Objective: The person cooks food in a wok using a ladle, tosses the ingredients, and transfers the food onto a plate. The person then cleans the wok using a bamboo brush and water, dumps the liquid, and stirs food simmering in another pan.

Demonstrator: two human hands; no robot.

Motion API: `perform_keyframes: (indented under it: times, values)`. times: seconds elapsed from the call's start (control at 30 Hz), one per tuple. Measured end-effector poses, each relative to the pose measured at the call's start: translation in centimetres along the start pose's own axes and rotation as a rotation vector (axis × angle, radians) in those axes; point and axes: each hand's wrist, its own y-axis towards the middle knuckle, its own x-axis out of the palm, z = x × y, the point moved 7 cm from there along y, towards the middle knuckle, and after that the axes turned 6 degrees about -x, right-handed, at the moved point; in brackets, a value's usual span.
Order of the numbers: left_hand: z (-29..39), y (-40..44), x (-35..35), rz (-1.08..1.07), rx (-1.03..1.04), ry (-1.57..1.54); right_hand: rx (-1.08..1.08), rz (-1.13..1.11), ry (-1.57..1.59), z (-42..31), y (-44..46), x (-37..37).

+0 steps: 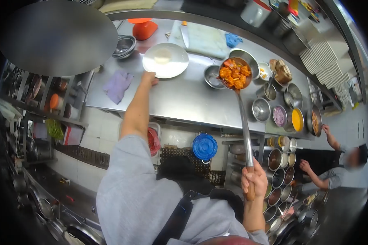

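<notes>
My left hand (150, 78) reaches across the steel counter and grips the near rim of a white plate (175, 65). A pale round patch shows on the plate; I cannot tell whether it is food or glare. My right hand (254, 179) is wrapped around the wooden grip of a long-handled ladle (244, 126). Glossy orange-red chunks of food (235, 74) fill the ladle's bowl, which is over the counter to the right of the plate. A steel bowl (245, 55) lies just behind the ladle, and another small steel bowl (212, 76) is beside it.
A cutting board (206, 41) with a knife (185, 36) lies at the back. A purple cloth (118, 86) is left of my arm. Several ingredient bowls, including one with yellow contents (297, 119), crowd the right end. Another person (335, 177) works at right. A blue lidded pot (205, 146) is below.
</notes>
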Motion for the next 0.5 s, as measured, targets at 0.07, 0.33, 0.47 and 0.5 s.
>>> perform_keyframes:
  times: [0.07, 0.33, 0.47, 0.5]
  values:
    - [1.1, 0.7, -0.4, 0.039, 0.068, -0.06, 0.019, -0.079, -0.029, 0.1, 3.1, 2.0]
    - [0.6, 0.3, -3.6, 0.269, 0.2, -0.164, 0.132, -0.225, -0.218, 3.3, 13.2, 10.1]
    - [-4.9, -6.5, -4.1, 0.574, 0.817, 0.255, 0.104, -0.305, -0.384, 5.6, 16.8, 11.4]
    - [-7.5, -8.8, -3.2, 0.534, 0.921, 0.452, 0.112, -0.357, -0.436, 5.9, 17.5, 11.8]
